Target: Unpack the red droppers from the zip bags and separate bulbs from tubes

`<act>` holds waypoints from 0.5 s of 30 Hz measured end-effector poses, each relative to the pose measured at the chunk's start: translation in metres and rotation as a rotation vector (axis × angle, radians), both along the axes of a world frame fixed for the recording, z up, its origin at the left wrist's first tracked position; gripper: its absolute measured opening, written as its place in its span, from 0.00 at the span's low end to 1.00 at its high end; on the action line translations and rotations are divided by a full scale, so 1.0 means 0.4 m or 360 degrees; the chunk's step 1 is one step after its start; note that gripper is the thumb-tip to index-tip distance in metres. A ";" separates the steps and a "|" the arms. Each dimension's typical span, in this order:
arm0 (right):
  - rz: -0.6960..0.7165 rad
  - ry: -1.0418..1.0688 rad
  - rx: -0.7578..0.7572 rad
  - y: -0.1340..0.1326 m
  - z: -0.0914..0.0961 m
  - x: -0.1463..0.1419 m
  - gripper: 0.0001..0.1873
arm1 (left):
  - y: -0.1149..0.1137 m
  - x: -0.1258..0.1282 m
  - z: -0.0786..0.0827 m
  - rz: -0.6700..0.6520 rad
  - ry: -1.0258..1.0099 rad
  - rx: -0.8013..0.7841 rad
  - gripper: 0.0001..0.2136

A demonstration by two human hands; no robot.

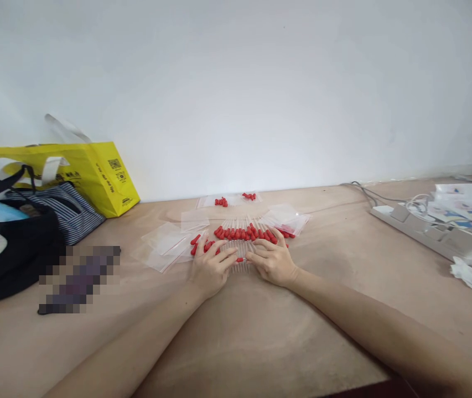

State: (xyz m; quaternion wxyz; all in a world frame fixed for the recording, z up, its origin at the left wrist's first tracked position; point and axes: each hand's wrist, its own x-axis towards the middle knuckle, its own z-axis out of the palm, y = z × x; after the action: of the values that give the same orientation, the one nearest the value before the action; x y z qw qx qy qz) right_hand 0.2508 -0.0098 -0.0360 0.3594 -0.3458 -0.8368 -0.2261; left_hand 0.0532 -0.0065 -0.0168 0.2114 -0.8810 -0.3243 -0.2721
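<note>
Red bulb: the small red bulb (239,259) sits in the gap between my two sets of fingertips, just above the surface's near middle, with its long axis running crosswise, left to right.
Left grip: my left grip (211,272) is closed at the fingertips on the bulb's left end, the fingers pointing right and away from me.
Right grip: my right grip (275,262) is curled up close to the bulb's right end, fingers pointing left; I cannot tell whether it pinches a clear tube there.
Bare tubes: the clear tubes (239,247) lie side by side beneath and beyond my fingers, their long axes pointing away from me, towards the wall (236,99).
Bulbed row: past them, a row of red-ended droppers (244,232) has its red ends towards me and its clear stems pointing at the wall.
Loose reds: a few red bulbs (195,240) lie at my left fingers, some slanted, some partly hidden.
Bags: clear plastic bags (165,247) lie flat to the left; another clear bag (302,222) with red pieces lies to the right, beyond my right grip.
Surface: all this rests on the wooden surface (239,348).
</note>
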 end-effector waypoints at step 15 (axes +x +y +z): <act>0.0054 0.0029 -0.0042 0.002 -0.001 0.003 0.09 | -0.013 0.008 0.014 -0.0051 -0.0014 -0.0008 0.11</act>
State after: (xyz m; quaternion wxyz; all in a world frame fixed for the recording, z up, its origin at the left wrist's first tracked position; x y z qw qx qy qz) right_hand 0.2519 -0.0091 -0.0363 0.3661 -0.3383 -0.8421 -0.2059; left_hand 0.0565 -0.0119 -0.0113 0.2034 -0.8854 -0.3117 -0.2786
